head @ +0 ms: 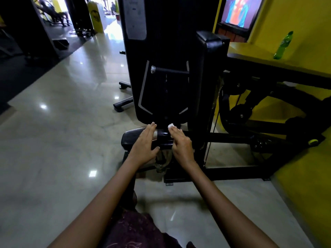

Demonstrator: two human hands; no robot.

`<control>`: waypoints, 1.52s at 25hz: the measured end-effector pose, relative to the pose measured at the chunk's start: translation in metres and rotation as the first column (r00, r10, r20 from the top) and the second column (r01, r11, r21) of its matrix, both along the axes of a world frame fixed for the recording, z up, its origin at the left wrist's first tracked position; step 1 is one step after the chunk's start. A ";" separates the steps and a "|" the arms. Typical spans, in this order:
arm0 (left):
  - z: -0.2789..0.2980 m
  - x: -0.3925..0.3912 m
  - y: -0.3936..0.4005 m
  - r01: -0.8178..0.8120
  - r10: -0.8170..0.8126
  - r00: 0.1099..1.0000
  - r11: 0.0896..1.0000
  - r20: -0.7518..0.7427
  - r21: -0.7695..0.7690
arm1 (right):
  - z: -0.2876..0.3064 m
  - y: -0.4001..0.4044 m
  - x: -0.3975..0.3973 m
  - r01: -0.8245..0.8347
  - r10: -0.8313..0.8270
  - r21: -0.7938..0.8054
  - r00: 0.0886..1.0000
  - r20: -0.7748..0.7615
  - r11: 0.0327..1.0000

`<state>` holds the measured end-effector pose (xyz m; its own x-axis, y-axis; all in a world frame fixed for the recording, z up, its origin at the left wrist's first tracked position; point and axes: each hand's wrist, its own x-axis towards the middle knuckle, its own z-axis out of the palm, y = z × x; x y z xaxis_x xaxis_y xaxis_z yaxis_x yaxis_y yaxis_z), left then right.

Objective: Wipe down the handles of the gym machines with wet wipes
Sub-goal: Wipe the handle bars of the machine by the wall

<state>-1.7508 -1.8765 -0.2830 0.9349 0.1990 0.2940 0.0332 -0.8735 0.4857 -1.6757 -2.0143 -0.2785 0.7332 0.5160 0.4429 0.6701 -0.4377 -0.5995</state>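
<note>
Beyond both hands rises the black gym machine (166, 72), its tall upright panel edged with grey stripes and a padded block at its right side. Under and to the left of the hands spreads the glossy pale floor (59, 131); far to the right of the right hand stands the yellow wall (295, 29), with a green bottle (283, 45) on a ledge against it. Directly below the hands lies the machine's padded black handle bar (133, 137), running sideways, with a shiny metal collar between the two hands. The left hand (146, 142) rests flat on that bar, fingers straight and held together, thumb stretched out toward the right hand. The right hand (180, 142) lies just beside it on the same bar, fingers pressed down over a white wet wipe (171, 125) that peeps out past its fingertips, touching the bar at the foot of the upright panel; how its fingers grip the wipe cannot be told
</note>
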 end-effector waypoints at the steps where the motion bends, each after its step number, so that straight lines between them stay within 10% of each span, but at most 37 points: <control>1: 0.000 0.000 0.001 -0.002 0.003 1.000 0.993 0.009 -0.119 | 0.000 0.006 -0.003 -0.015 0.015 0.014 1.000 -0.007 1.000; 13: 0.004 0.009 0.024 0.093 -0.042 0.980 0.960 0.194 -0.262 | 0.015 0.046 -0.013 -0.003 0.010 0.064 0.994 -0.113 0.998; 19: -0.013 0.014 0.045 0.259 -0.169 0.937 0.922 0.305 -0.286 | -0.019 0.026 -0.043 0.078 -0.066 -0.051 0.976 0.208 0.996; 31: 0.005 0.031 0.091 0.401 -0.499 0.859 0.511 0.118 -0.760 | 0.004 0.097 -0.064 0.352 -0.349 0.022 0.934 -0.078 0.936; 35: 0.008 0.037 0.100 0.317 -0.533 0.845 0.425 0.049 -0.848 | -0.003 0.123 -0.088 0.531 -0.504 0.195 0.846 -0.172 0.825; 38: 0.001 0.034 0.103 0.422 -0.570 0.820 0.537 0.055 -0.730 | -0.009 0.131 -0.097 0.716 -0.572 0.383 0.697 -0.432 0.584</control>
<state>-1.7167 -1.7734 -0.2823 0.9642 -0.2428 0.1067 -0.1542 -0.1859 0.9704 -1.7731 -1.8837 -0.2878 0.8954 -0.3734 0.2425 0.1339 -0.2935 -0.9465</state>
